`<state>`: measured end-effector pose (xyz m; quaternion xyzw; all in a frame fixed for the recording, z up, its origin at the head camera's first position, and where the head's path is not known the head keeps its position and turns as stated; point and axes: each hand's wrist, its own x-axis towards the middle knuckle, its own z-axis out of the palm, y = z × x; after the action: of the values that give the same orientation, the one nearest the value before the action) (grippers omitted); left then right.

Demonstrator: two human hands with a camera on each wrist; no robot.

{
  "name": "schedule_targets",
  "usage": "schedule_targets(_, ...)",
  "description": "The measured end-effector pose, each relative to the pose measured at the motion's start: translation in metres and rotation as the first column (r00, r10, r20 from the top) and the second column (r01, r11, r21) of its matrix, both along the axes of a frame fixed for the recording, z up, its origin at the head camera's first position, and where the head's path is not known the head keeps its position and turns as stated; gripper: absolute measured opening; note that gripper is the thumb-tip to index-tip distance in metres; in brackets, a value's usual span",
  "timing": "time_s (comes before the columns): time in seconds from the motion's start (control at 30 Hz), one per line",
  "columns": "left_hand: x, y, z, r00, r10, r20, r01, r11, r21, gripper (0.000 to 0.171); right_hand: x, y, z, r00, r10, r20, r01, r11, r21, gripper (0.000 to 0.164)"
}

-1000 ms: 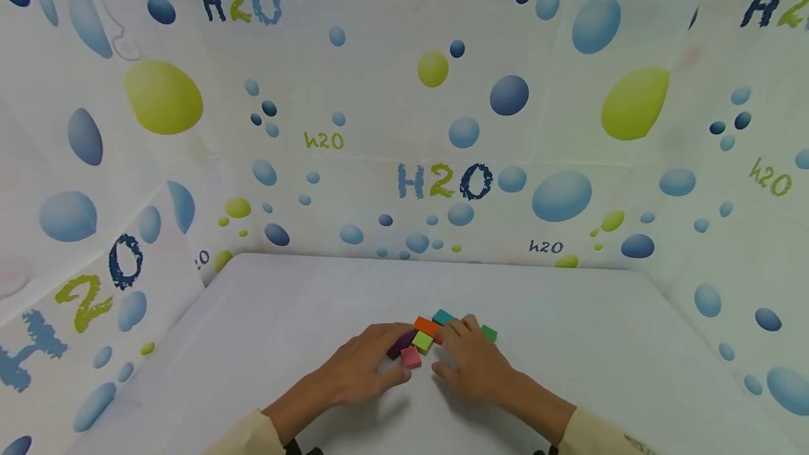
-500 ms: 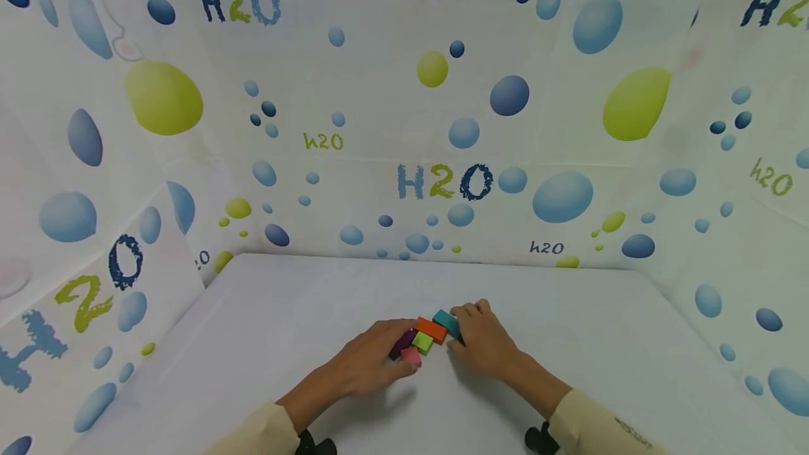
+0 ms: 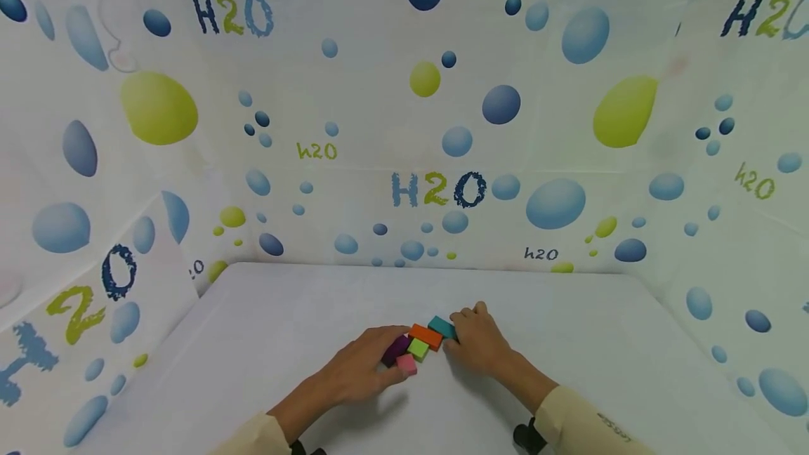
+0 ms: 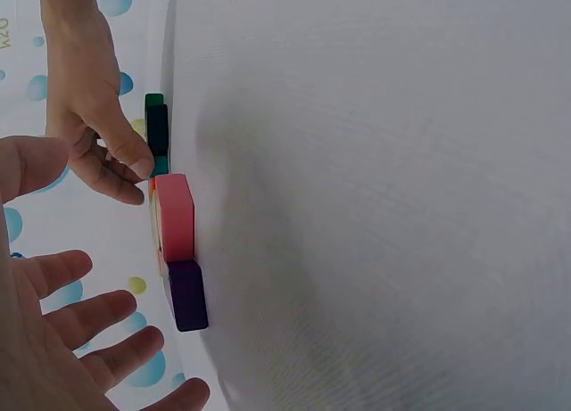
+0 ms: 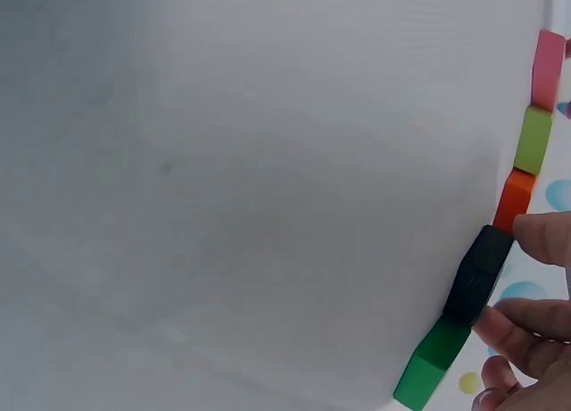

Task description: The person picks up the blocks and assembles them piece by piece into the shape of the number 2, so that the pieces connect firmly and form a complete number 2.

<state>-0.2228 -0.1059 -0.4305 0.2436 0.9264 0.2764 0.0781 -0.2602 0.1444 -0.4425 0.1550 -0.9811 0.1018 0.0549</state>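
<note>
In the head view my left hand (image 3: 360, 365) lies around the purple block (image 3: 396, 350) and the pink block (image 3: 406, 364), thumb by the pink one. Its fingers are spread and loose in the left wrist view. A lime green block (image 3: 418, 350), an orange block (image 3: 426, 337) and a teal block (image 3: 442, 327) continue the group. My right hand (image 3: 482, 343) is at the teal block's right end. In the right wrist view its thumb and finger are at the two ends of a dark block (image 5: 479, 273), pinching it. A green block (image 5: 433, 362) touches that one; the head view hides both.
A white table surface (image 3: 284, 300) surrounds the blocks. Behind and beside it hangs a white sheet (image 3: 373, 104) with blue and green drops and H2O lettering. Beige sleeves (image 3: 588, 420) and black wrist mounts (image 3: 529, 437) are at the lower edge.
My right hand has moved right, off the orange block, to the teal block's right end, covering the green block. My left thumb has come to the pink block. The view has tilted slightly.
</note>
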Motion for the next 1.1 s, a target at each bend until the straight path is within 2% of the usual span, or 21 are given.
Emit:
schedule_targets(0.33,0.004,0.001,-0.001,1.0,0.007,0.021,-0.007,1.0,0.021,0.074,-0.001,-0.003,-0.002,1.0,-0.013,0.026,0.013,1.0,-0.003,0.028)
schedule_targets(0.57,0.006,-0.002,-0.002,0.999,-0.006,0.033,0.005,0.999,0.033,0.072,-0.002,-0.003,-0.001,0.999,-0.024,0.047,0.026,0.998,-0.049,0.029)
schedule_targets(0.8,0.008,-0.005,-0.001,1.0,-0.01,0.017,0.01,1.0,0.021,0.069,0.002,-0.003,0.0,1.0,-0.015,0.012,0.016,0.996,-0.086,0.03)
schedule_targets(0.93,0.012,-0.007,0.001,1.0,-0.013,0.021,0.013,1.0,0.017,0.07,0.008,-0.003,0.002,1.0,0.008,-0.015,-0.009,0.995,-0.095,0.029)
schedule_targets(1.1,0.022,-0.014,0.001,0.999,-0.039,-0.009,0.039,0.999,-0.008,0.073,0.019,-0.007,0.002,0.996,0.062,-0.056,-0.068,0.992,-0.109,0.026)
